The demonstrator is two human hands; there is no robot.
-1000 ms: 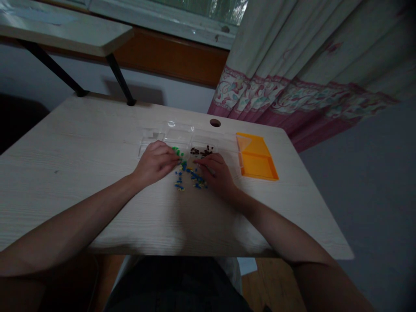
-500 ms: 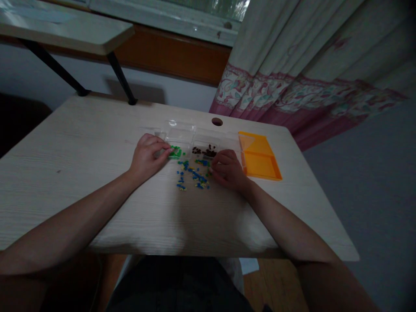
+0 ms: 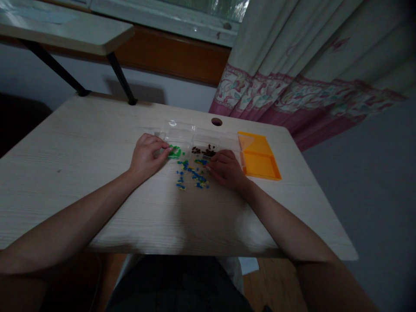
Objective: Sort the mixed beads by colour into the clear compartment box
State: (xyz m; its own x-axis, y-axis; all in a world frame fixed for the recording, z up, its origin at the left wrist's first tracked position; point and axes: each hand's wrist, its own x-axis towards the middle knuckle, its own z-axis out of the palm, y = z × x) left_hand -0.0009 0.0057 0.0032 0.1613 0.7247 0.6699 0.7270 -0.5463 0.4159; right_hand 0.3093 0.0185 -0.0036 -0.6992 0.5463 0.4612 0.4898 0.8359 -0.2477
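My left hand [image 3: 148,152] rests at the left end of a clear plastic box, its thumb and fingertips pinched together beside small green pieces [image 3: 175,151]. Whether it holds a piece is too small to tell. My right hand [image 3: 226,169] is at the right edge of a loose scatter of blue, yellow and green pieces [image 3: 196,175], fingers curled and fingertips closed together close to the pieces. What is in those fingertips, if anything, cannot be made out. Dark brown pieces [image 3: 209,151] lie in another clear box just beyond the right hand.
An open orange plastic case [image 3: 261,167] lies right of my right hand. Clear box lids [image 3: 180,130] stand behind the pieces. Farther back are a round cable hole [image 3: 216,121] in the table [image 3: 107,208], a raised shelf [image 3: 74,32] on black legs, and a curtain [image 3: 279,65].
My right fingertips have moved slightly left, closer in to the scattered pieces. My left hand has stayed almost in place, still pinched by the green pieces.
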